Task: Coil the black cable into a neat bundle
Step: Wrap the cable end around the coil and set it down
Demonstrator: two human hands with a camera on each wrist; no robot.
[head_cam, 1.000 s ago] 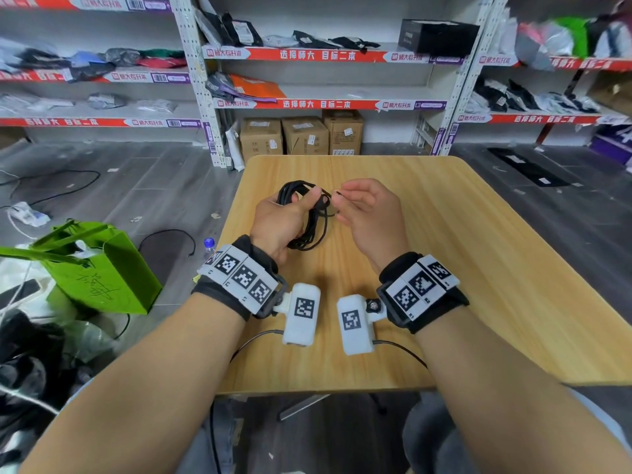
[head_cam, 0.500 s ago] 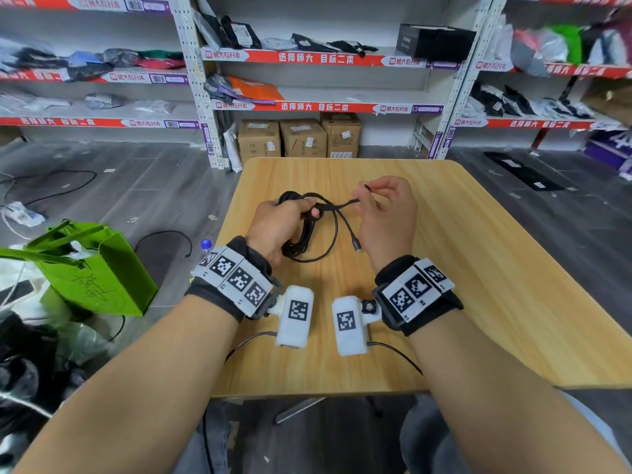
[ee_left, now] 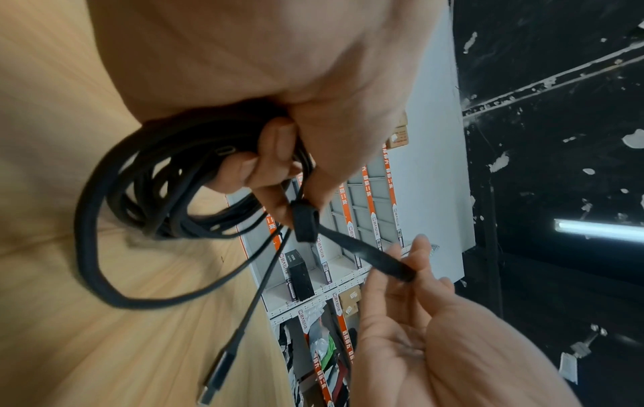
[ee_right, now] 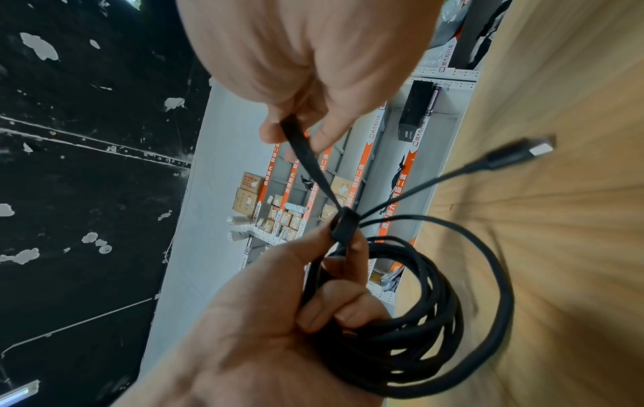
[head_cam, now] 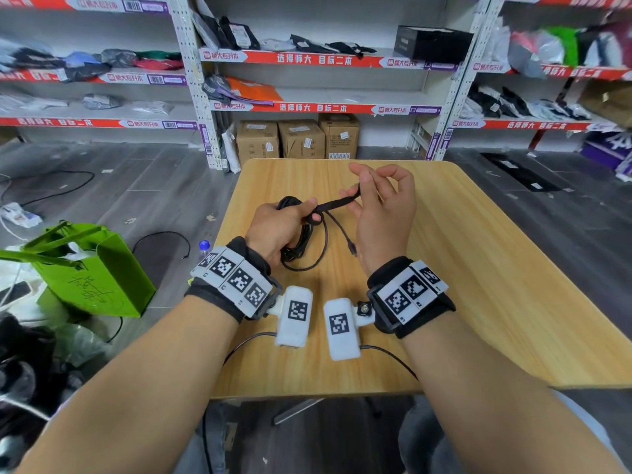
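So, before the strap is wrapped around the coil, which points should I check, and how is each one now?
1. Left hand grips the coil: ok.
2. Right hand pinches the strap at its free end: ok.
3. Strap pulled straight, no twist: ok.
4. Loops even: not ok, one loop hangs wider than the rest.
5. Plug end tucked in: not ok, it hangs loose.
6. Strap fixed firmly to the cable: cannot tell.
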